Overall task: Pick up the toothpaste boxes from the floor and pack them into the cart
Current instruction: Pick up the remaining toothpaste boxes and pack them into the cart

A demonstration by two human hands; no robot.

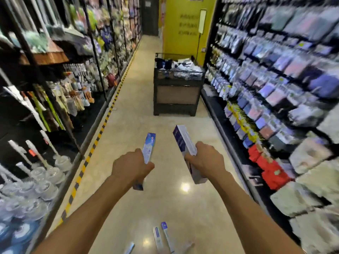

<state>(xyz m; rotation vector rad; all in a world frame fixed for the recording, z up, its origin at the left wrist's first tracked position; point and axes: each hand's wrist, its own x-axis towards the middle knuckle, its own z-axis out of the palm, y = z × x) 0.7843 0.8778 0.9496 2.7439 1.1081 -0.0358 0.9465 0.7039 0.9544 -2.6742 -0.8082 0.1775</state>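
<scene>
We take the black display bin (178, 85) down the aisle as landmark; it stands on the beige floor (165, 121), dark and white goods piled on top, too blurred to name. Well on the near side of the bin both arms reach forward. Left hand (131, 165), below-left of the bin: fingers and thumb curled round a blue box (150, 146) of toothpaste, box nearly upright, top end tipped toward the bin, bottom end poking out under the hand. Right hand (205, 158), below-right of the bin: fingers wrapped over a white and purple box (183, 138), top end leaning left toward the bin, bottom end showing below the hand. The two held boxes are apart, not touching. Far nearer to us than the bin, at the bottom edge between the forearms, we count three loose boxes (157, 239) lying on the floor: two side by side, almost touching, one off to their left, cut by the frame edge. Left of the bin a yellow-and-black striped tape (102, 129) runs along the foot of the left shelves (60, 85), white brushes (62, 162) at their near end. Right of the bin we see the right shelves (275, 70) of hanging packs, red packs (271, 171) low down on the near stretch. Behind the bin, a yellow wall (183, 39). Shelf goods are motion-blurred.
</scene>
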